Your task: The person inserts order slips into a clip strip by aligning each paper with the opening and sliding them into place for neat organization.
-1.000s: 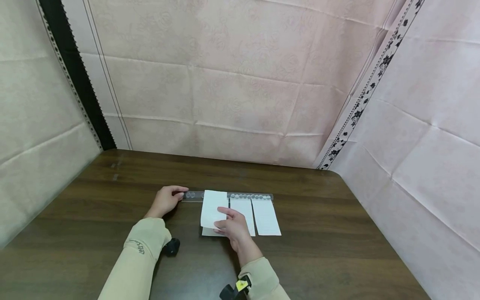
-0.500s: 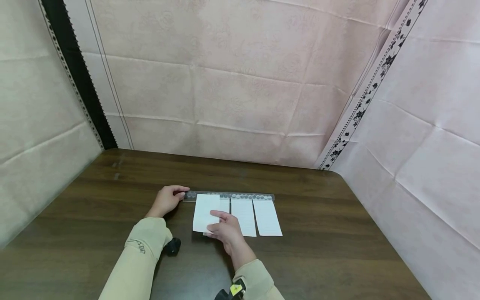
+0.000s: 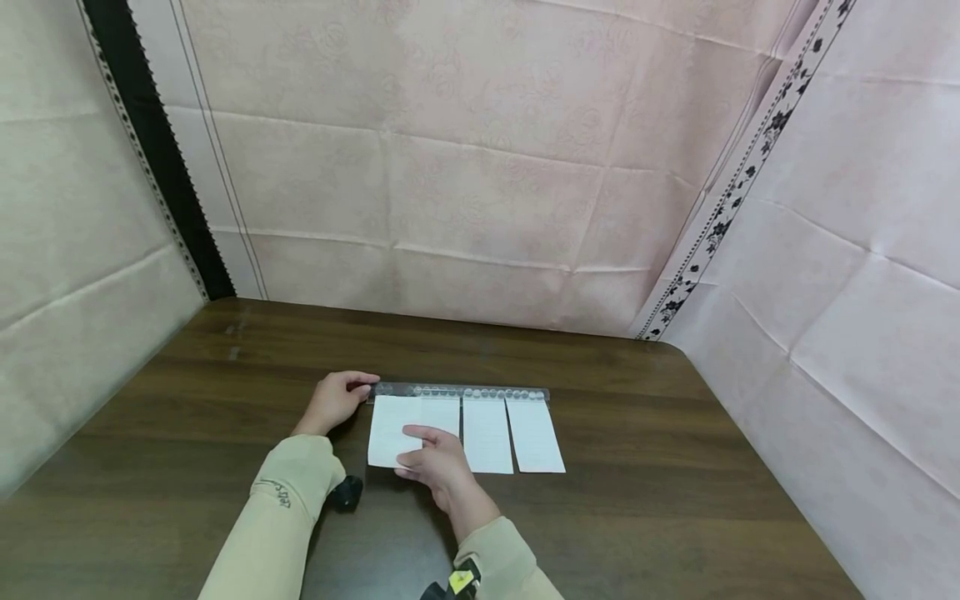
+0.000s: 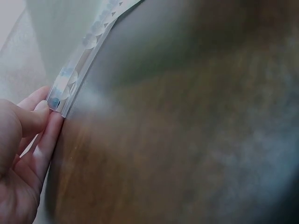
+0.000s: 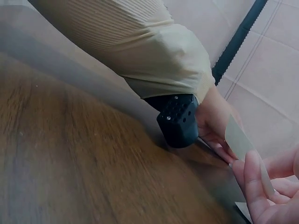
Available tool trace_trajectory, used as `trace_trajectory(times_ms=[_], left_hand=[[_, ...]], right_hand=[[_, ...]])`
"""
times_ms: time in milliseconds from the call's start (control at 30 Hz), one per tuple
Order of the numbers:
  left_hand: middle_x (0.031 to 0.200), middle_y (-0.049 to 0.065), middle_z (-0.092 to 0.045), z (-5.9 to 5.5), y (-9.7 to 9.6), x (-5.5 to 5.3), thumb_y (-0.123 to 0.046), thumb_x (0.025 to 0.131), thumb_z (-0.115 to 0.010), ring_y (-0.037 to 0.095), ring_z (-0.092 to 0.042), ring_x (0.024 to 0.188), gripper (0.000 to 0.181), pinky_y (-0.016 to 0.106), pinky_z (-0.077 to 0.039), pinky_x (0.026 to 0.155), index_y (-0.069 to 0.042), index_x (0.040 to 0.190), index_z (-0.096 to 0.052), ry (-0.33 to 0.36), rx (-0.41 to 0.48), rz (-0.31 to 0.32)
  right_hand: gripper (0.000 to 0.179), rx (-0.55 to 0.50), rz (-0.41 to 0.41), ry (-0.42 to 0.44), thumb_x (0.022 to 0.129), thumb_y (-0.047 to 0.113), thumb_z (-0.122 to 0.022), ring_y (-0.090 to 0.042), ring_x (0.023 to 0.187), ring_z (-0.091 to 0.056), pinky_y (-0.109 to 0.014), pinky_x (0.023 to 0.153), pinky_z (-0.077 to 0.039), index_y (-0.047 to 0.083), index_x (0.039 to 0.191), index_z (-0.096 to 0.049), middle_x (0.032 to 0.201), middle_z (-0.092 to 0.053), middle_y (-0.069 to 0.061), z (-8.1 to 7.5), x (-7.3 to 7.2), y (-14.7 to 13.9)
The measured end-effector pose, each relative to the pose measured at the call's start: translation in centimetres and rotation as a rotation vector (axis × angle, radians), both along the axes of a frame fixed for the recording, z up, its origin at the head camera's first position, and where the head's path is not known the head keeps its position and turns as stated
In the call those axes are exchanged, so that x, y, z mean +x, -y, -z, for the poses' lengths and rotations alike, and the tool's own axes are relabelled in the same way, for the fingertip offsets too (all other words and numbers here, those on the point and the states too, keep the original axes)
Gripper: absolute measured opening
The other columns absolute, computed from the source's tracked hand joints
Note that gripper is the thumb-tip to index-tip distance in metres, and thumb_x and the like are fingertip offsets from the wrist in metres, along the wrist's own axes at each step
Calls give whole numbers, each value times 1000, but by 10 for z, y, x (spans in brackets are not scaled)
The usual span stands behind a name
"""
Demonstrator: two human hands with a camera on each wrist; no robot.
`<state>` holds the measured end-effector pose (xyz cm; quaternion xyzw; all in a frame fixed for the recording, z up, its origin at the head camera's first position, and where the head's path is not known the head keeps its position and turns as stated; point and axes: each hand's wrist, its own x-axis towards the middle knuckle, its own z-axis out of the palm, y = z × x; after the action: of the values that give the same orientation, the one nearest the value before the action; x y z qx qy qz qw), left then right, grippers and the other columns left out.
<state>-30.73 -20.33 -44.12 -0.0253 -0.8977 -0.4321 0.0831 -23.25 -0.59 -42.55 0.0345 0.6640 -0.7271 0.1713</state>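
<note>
My left hand (image 3: 333, 402) pinches the left end of a clear plastic strip (image 3: 517, 393). In the left wrist view, round clear bumps (image 4: 89, 41) run along this strip, and thumb and fingers meet at its tip. A white paper card (image 3: 392, 429) is held by its right edge between the thumb and fingers of my right hand (image 3: 441, 468). It overlaps another white card (image 3: 441, 412) that lies against the strip. Two more cards, a middle one (image 3: 487, 437) and a right one (image 3: 535, 437), sit side by side below the strip. In the right wrist view the held card (image 5: 240, 140) is tilted.
The brown wooden table (image 3: 675, 467) extends around both hands. Pale cloth (image 3: 480, 192) hangs behind it and on both sides. A black camera (image 3: 347, 495) is worn on the left wrist, and another (image 5: 180, 123) view of that wrist shows it close by.
My right hand has moved left and slightly toward me, carrying the white card from over the leftmost lying card to the strip's left part. The left hand stays at the strip's end.
</note>
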Motion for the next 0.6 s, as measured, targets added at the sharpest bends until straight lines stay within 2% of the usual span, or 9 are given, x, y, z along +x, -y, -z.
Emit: trace_trajectory(times_ms=[133,267,600], left_hand=[[112,18,-62,2,1,-1,-5,93,-54,34,-55,104,23,51,-42,89,-5,112,-67,11,-6,-7],[117,20,-60,3,2,-1,-5,93,-53,38,-51,112,23,53,-40,91,-4,111,-68,-9,-18,-7],[116,21,-60,1,-1,1,-6,93,-53,39,-52,109,22,53,-41,89,-3,109,-68,-31,-12,-1]], right_hand=[[37,7,-14,19,79,-11,-64,-17,69,-60,-32,69,-54,0,114,-63,96,-62,-11,-1,0,5],[37,-1,-27,30,78,-12,-63,-17,69,-60,-32,69,-54,-1,114,-63,96,-61,-11,-1,-1,9],[36,6,-17,83,79,-11,-64,-18,70,-62,-30,69,-54,2,113,-65,94,-63,-11,-4,-8,15]])
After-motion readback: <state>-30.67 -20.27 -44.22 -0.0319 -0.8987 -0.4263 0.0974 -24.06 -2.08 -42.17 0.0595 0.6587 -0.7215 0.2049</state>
